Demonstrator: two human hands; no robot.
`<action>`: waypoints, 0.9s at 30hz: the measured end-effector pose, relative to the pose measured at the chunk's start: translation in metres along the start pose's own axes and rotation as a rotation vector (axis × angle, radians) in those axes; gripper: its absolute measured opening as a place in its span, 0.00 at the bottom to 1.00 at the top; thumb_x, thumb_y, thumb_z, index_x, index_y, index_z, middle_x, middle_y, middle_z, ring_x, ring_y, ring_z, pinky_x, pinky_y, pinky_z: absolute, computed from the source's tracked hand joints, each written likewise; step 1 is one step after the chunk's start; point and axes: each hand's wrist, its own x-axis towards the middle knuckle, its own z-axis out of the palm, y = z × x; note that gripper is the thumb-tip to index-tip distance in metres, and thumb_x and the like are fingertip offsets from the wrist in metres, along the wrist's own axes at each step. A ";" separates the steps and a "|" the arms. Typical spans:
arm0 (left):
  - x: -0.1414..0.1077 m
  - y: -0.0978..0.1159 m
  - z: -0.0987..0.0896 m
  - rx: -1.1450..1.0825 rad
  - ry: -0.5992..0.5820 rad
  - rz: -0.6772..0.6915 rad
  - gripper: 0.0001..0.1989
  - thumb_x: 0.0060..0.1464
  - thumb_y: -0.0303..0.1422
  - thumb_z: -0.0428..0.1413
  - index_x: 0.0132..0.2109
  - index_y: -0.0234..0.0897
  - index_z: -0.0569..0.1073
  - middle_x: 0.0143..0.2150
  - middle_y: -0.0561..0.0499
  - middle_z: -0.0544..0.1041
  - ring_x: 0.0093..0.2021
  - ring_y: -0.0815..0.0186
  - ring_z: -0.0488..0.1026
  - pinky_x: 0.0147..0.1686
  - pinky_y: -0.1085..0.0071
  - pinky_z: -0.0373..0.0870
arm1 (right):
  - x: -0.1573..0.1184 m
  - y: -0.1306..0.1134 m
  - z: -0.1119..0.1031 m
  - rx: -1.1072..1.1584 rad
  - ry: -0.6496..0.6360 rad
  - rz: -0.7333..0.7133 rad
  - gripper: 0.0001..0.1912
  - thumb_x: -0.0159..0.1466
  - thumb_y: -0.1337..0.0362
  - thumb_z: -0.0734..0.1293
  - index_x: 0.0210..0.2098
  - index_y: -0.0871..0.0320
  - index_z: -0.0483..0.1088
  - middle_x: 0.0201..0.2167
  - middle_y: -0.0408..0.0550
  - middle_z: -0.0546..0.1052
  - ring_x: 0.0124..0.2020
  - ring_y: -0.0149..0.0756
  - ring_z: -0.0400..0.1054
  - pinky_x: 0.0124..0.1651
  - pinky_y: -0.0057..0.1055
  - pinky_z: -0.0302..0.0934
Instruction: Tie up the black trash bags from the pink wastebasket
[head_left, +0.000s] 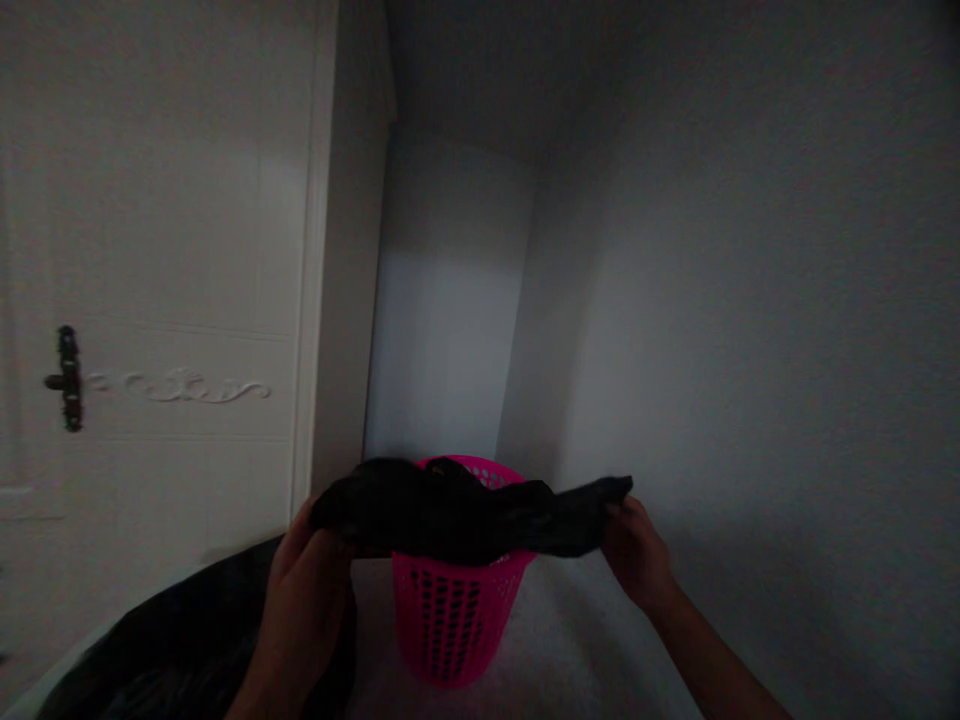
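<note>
A dark, bunched black cloth (465, 515) stretches sideways between my two hands, over the opening of a bright pink laundry basket (457, 620). My left hand (307, 580) is closed on the cloth's left end. At the other end, my right hand (637, 550) pinches a corner between thumb and fingers. The basket stands upright, its sides pierced with rows of holes. Much of its rim and its inside is hidden behind the cloth. In the dim light I cannot tell what kind of garment or fabric piece this is.
At lower left, partly behind my left arm, lies a large black item (187, 640). A white wardrobe (187, 250) with a dark handle (70, 380) rises on the left. A pale wall (735, 330) runs along the right, and the basket stands on a light floor (570, 650).
</note>
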 end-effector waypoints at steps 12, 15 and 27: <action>-0.029 -0.040 -0.040 0.535 -0.233 0.348 0.12 0.43 0.32 0.62 0.38 0.44 0.82 0.38 0.50 0.78 0.39 0.57 0.76 0.38 0.68 0.73 | -0.037 0.014 -0.031 -0.816 -0.316 -0.046 0.29 0.74 0.42 0.56 0.63 0.48 0.74 0.54 0.55 0.81 0.50 0.50 0.75 0.60 0.53 0.67; -0.020 -0.041 -0.032 0.522 -0.193 0.326 0.08 0.47 0.32 0.58 0.36 0.43 0.79 0.34 0.52 0.79 0.34 0.59 0.76 0.34 0.69 0.72 | -0.026 0.031 -0.011 -0.835 -0.214 0.049 0.34 0.69 0.46 0.66 0.69 0.53 0.66 0.62 0.59 0.76 0.44 0.49 0.78 0.56 0.53 0.71; 0.000 -0.011 -0.003 0.340 -0.395 0.209 0.09 0.49 0.33 0.56 0.37 0.41 0.80 0.33 0.53 0.83 0.35 0.59 0.78 0.37 0.69 0.75 | 0.000 0.056 0.017 -0.644 0.136 -0.177 0.36 0.68 0.53 0.68 0.72 0.53 0.57 0.56 0.57 0.77 0.47 0.45 0.77 0.56 0.49 0.71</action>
